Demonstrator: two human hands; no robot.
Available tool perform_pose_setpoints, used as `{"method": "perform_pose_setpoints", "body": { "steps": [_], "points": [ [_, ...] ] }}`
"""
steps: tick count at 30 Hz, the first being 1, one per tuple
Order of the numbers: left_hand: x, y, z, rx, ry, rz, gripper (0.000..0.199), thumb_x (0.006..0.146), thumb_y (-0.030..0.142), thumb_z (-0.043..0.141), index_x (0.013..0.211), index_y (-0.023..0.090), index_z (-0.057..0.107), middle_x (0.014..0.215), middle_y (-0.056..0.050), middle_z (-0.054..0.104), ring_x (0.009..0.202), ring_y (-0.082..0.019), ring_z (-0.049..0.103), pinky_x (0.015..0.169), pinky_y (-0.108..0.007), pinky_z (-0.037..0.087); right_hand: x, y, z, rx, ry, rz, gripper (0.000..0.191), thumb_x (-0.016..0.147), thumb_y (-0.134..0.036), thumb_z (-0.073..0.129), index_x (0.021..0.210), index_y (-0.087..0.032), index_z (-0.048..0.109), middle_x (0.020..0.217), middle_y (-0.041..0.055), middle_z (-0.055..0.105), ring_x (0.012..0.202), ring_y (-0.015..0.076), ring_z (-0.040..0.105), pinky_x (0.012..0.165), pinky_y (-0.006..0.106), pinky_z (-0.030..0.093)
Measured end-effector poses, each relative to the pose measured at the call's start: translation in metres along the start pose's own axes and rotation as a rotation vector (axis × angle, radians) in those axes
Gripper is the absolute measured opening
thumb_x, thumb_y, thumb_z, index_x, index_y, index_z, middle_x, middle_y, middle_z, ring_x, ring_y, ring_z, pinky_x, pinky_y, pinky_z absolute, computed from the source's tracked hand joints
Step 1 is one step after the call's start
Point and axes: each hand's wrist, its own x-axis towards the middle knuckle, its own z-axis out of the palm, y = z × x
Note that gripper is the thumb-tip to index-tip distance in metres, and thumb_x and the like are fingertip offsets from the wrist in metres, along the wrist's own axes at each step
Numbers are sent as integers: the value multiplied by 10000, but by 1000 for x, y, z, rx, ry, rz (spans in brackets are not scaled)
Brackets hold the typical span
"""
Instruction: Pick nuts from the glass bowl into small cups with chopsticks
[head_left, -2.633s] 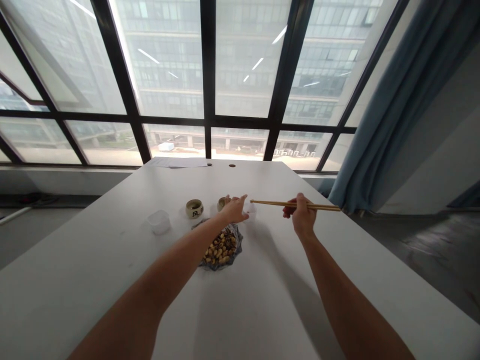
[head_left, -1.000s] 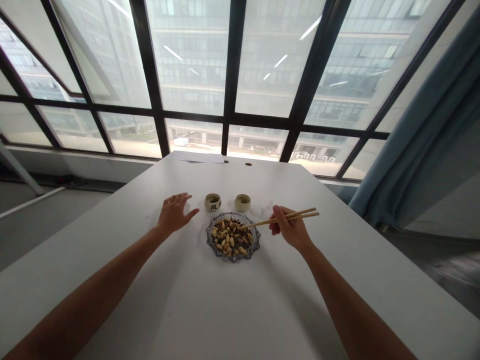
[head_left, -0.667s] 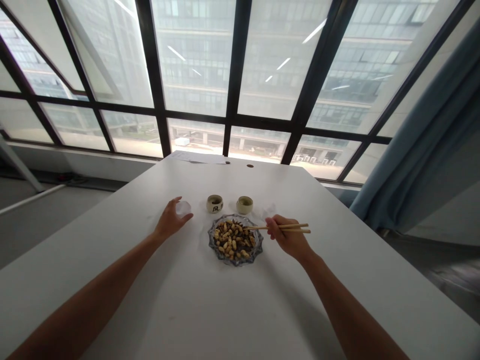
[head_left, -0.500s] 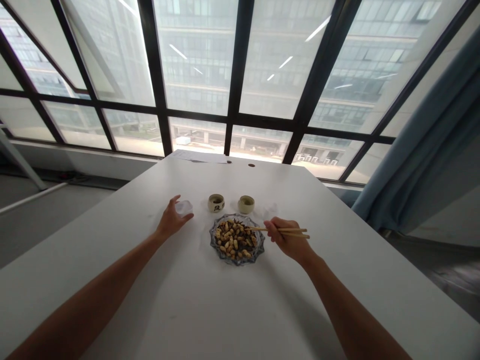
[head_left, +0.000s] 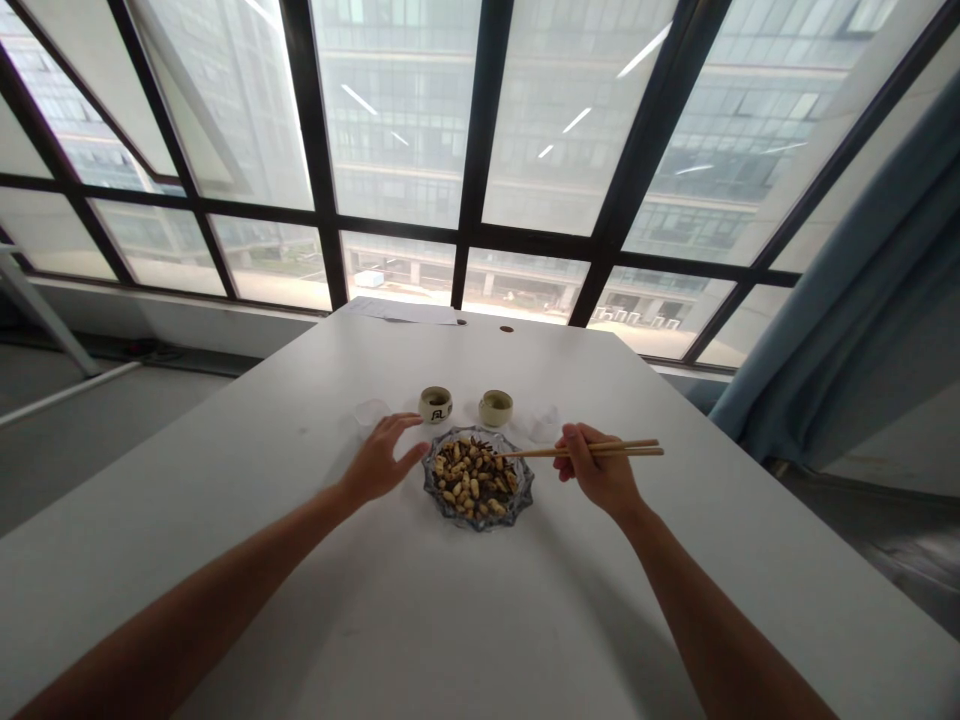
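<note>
A clear scalloped glass plate [head_left: 523,503] bears peanuts [head_left: 471,480] mixed with small dark pieces. My right hand [head_left: 600,470] grips wooden chopsticks [head_left: 626,449], whose tips reach the plate's upper right part. At the plate's left edge my left hand [head_left: 382,457] is open, thumb and fingers apart, holding nothing. Just behind the plate stand two small cream cups, one with dark writing [head_left: 435,405] and a plainer one [head_left: 496,408]. A clear plastic container [head_left: 370,414] sits behind my left hand, and another clear item [head_left: 544,424] lies right of the cups.
The white table [head_left: 420,620] stretches toward large dark-framed windows. White paper sheets [head_left: 401,311] lie at its far end, near two round holes. A blue curtain [head_left: 840,290] hangs at the right, and a white metal frame [head_left: 49,310] stands on the left.
My left hand has left the clear container and moved right, toward the glass plate. My right hand has shifted slightly right with the chopsticks. The view has tilted a little.
</note>
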Motion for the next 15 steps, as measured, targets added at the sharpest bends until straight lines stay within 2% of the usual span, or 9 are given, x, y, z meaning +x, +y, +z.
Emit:
{"method": "perform_pose_setpoints", "body": {
  "steps": [3,5,7,9,11,15],
  "points": [
    [-1,25,20,-115,-211,-122,779,789,583,640,1406,154,434,1424,-171,511,1324,-301,490,1110,-458,409,0,3,0,48,26,42,534,924,-641,470,676,-188,604,497,20,608,375,128,552,366,230,433],
    [5,35,29,-112,-305,-180,971,681,590,734,1456,132,369,1483,-200,443,1372,-346,434,1135,-477,377,0,2,0,38,4,39,539,917,-648,478,675,-185,611,498,22,608,389,128,553,371,227,427],
    [16,42,33,-69,-373,-204,1071,604,552,798,1480,143,338,1525,-201,390,1407,-376,382,1148,-493,353,0,0,1,15,-30,20,540,919,-647,474,677,-184,614,514,27,617,411,131,564,385,228,431],
    [27,46,34,-7,-429,-213,1060,587,470,823,1481,161,345,1535,-189,385,1414,-378,374,1151,-489,348,0,-2,3,-15,-72,-5,535,924,-640,470,679,-186,615,536,31,631,431,135,580,406,233,446],
    [34,46,34,46,-466,-215,961,630,386,796,1465,158,378,1509,-179,431,1390,-356,418,1150,-464,351,-1,-3,5,-46,-118,-27,522,930,-626,471,684,-189,616,555,34,646,450,140,598,429,240,465],
    [35,43,36,67,-438,-188,724,757,299,656,1429,143,440,1441,-152,523,1327,-303,501,1136,-413,375,-1,-3,6,-71,-124,-46,504,953,-597,452,697,-193,612,562,29,656,447,141,614,441,242,479]
  ]
}}
